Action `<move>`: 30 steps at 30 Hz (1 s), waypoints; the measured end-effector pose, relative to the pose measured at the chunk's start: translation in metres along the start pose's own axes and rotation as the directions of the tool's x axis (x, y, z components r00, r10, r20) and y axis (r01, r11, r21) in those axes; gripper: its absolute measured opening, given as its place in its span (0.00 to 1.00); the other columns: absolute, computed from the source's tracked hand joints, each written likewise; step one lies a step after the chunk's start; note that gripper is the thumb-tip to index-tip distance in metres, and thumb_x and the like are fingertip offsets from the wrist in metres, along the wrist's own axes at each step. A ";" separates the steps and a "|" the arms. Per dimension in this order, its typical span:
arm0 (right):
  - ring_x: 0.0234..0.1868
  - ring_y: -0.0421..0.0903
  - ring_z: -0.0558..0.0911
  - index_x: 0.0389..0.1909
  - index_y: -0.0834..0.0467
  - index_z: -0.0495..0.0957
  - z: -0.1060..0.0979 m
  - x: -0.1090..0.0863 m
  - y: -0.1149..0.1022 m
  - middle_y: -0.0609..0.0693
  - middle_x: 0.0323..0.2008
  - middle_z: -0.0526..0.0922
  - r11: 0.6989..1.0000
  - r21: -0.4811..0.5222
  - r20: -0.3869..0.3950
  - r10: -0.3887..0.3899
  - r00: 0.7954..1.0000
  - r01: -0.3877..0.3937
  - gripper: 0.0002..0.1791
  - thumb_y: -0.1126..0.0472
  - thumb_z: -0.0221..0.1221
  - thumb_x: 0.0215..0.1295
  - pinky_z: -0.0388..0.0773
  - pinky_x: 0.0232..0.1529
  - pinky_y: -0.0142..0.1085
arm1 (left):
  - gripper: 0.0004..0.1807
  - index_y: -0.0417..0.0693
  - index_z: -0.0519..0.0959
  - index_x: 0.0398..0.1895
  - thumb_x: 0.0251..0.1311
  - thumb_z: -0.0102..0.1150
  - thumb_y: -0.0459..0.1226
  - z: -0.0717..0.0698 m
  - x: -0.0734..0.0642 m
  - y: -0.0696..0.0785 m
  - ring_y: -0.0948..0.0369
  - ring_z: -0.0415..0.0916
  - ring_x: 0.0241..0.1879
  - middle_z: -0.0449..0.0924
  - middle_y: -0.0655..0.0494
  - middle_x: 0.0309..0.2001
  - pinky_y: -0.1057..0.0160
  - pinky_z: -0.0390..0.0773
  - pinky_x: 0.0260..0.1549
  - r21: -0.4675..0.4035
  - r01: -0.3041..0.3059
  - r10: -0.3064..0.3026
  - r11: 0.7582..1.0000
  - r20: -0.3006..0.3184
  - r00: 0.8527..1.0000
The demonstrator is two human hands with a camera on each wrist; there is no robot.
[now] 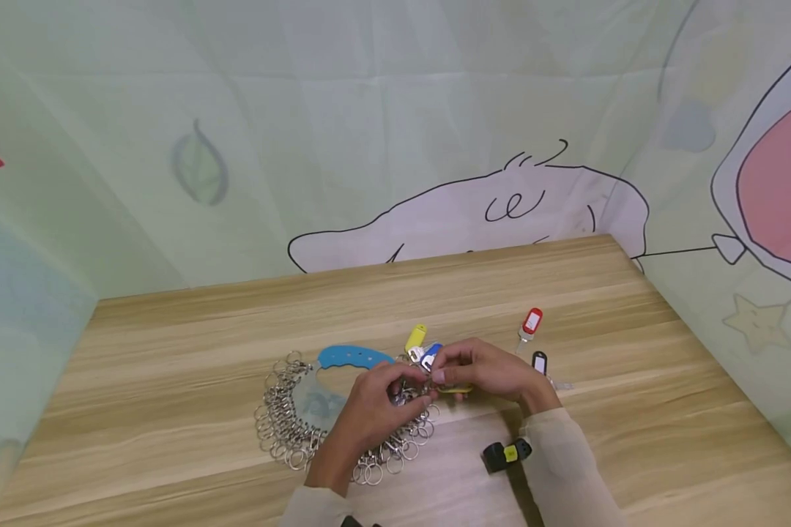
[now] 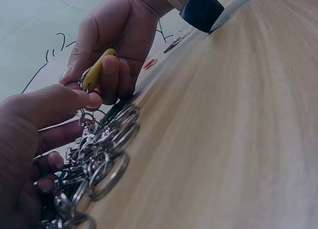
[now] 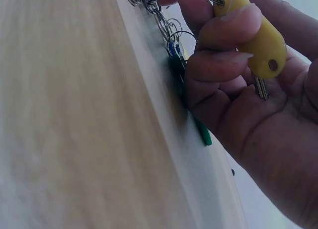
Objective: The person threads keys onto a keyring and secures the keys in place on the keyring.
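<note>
My right hand (image 1: 494,372) holds a yellow key tag (image 3: 271,47) with a metal key (image 3: 262,87), its fingers curled round the tag. Beside it, my left hand (image 1: 372,410) pinches a small metal ring at the edge of a key holder; the fingertips of both hands meet there. The holder has a pale plate (image 1: 313,399) with a blue handle (image 1: 352,356). Many metal split rings (image 1: 277,428) hang around its rim, several showing under my left fingers in the left wrist view. Exactly how the tag's ring meets the holder's ring is hidden by fingertips.
Behind my hands lie another yellow key tag (image 1: 416,337) and a blue key tag (image 1: 430,356) with keys. To the right are a red key tag (image 1: 532,320) and a black key tag (image 1: 539,363). A green tag (image 3: 205,133) shows below my right hand.
</note>
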State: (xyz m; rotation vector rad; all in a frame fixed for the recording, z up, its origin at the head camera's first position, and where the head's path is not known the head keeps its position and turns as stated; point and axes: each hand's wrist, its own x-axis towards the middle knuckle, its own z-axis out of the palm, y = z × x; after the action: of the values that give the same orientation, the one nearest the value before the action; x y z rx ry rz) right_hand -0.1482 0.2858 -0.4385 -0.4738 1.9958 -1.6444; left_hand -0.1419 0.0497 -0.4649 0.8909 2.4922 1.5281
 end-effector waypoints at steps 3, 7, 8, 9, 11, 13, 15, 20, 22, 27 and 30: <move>0.36 0.50 0.77 0.40 0.61 0.83 0.000 0.000 -0.001 0.58 0.38 0.83 1.000 -0.018 -0.007 0.008 1.000 -0.008 0.07 0.62 0.59 0.72 0.75 0.34 0.37 | 0.14 0.58 0.85 0.43 0.54 0.76 0.42 0.000 0.000 0.000 0.62 0.70 0.33 0.78 0.66 0.35 0.63 0.73 0.33 -0.004 0.000 0.000 1.000 -0.003 1.000; 0.35 0.50 0.76 0.40 0.60 0.83 -0.001 -0.001 -0.001 0.57 0.38 0.82 1.000 -0.030 -0.009 0.008 1.000 -0.008 0.07 0.62 0.59 0.72 0.74 0.34 0.37 | 0.13 0.59 0.85 0.43 0.54 0.76 0.43 0.000 0.000 0.000 0.63 0.69 0.33 0.78 0.68 0.35 0.63 0.73 0.33 -0.004 0.007 -0.007 1.000 -0.002 1.000; 0.35 0.50 0.76 0.40 0.60 0.83 -0.001 -0.001 -0.001 0.57 0.37 0.82 0.999 -0.032 -0.008 0.007 1.000 -0.007 0.07 0.62 0.59 0.72 0.74 0.34 0.37 | 0.13 0.59 0.85 0.43 0.54 0.76 0.43 0.000 0.001 0.000 0.63 0.69 0.33 0.78 0.67 0.35 0.62 0.73 0.33 -0.005 0.011 -0.011 1.000 -0.001 1.000; 0.35 0.50 0.76 0.40 0.60 0.83 -0.001 -0.001 -0.001 0.57 0.37 0.82 0.999 -0.032 -0.008 0.005 1.000 -0.005 0.07 0.62 0.59 0.72 0.74 0.34 0.37 | 0.13 0.59 0.85 0.43 0.54 0.76 0.43 0.000 0.001 0.001 0.63 0.69 0.33 0.78 0.67 0.35 0.62 0.73 0.33 -0.004 0.015 -0.015 1.000 0.000 1.000; 0.34 0.50 0.76 0.40 0.60 0.83 -0.001 -0.001 -0.001 0.57 0.37 0.82 0.999 -0.032 -0.007 0.002 1.000 -0.002 0.07 0.62 0.59 0.72 0.73 0.34 0.37 | 0.13 0.59 0.85 0.43 0.54 0.75 0.44 0.000 0.000 0.001 0.63 0.69 0.33 0.77 0.66 0.34 0.62 0.73 0.33 -0.001 0.020 -0.020 1.000 0.001 1.000; 0.34 0.50 0.75 0.40 0.60 0.83 -0.001 -0.001 -0.001 0.57 0.37 0.82 0.999 -0.032 -0.005 -0.001 1.000 0.001 0.06 0.62 0.59 0.72 0.73 0.35 0.37 | 0.13 0.59 0.85 0.42 0.54 0.75 0.44 0.000 0.000 0.002 0.63 0.69 0.33 0.77 0.65 0.34 0.62 0.73 0.32 0.002 0.029 -0.029 1.000 0.003 1.000; 0.34 0.49 0.75 0.40 0.60 0.83 -0.001 -0.001 -0.001 0.56 0.36 0.81 0.999 -0.033 -0.007 -0.003 1.000 0.003 0.06 0.62 0.60 0.72 0.73 0.35 0.37 | 0.13 0.59 0.85 0.42 0.54 0.75 0.44 0.000 0.000 0.002 0.63 0.69 0.33 0.77 0.65 0.33 0.62 0.73 0.32 0.006 0.032 -0.032 0.999 0.003 0.999; 0.34 0.49 0.75 0.39 0.60 0.83 -0.001 -0.001 0.000 0.56 0.36 0.81 0.999 -0.038 -0.009 -0.009 1.000 0.009 0.06 0.62 0.60 0.72 0.73 0.35 0.38 | 0.12 0.60 0.85 0.42 0.54 0.75 0.44 0.000 0.000 0.002 0.63 0.69 0.32 0.77 0.65 0.33 0.62 0.73 0.32 0.000 0.030 -0.030 1.000 0.004 1.000; 0.34 0.50 0.75 0.39 0.60 0.83 -0.001 -0.001 0.000 0.56 0.36 0.81 0.999 -0.039 -0.008 -0.012 1.000 0.011 0.06 0.62 0.60 0.72 0.73 0.35 0.38 | 0.12 0.60 0.85 0.42 0.54 0.75 0.44 0.000 0.000 0.002 0.63 0.69 0.32 0.77 0.65 0.33 0.62 0.73 0.32 -0.003 0.030 -0.030 1.000 0.006 1.000; 0.35 0.50 0.76 0.39 0.60 0.83 0.000 -0.001 0.000 0.57 0.37 0.81 1.000 -0.029 -0.004 -0.012 1.000 0.011 0.06 0.62 0.59 0.72 0.75 0.34 0.37 | 0.12 0.60 0.85 0.42 0.55 0.74 0.45 0.000 0.000 0.001 0.64 0.69 0.33 0.78 0.67 0.35 0.62 0.73 0.33 -0.006 0.024 -0.024 1.000 0.007 1.000; 0.36 0.50 0.76 0.39 0.60 0.83 -0.001 -0.001 -0.001 0.57 0.37 0.81 1.000 -0.025 -0.004 -0.010 1.000 0.010 0.06 0.63 0.59 0.72 0.76 0.34 0.37 | 0.11 0.60 0.85 0.42 0.56 0.74 0.46 0.000 0.001 0.000 0.64 0.70 0.33 0.78 0.68 0.35 0.62 0.74 0.33 -0.009 0.018 -0.018 1.000 0.006 1.000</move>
State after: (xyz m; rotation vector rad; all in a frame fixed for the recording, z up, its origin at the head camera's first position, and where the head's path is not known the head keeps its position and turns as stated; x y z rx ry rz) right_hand -0.1478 0.2866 -0.4375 -0.4911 2.0215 -1.6297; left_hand -0.1422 0.0500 -0.4646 0.8678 2.4804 1.5272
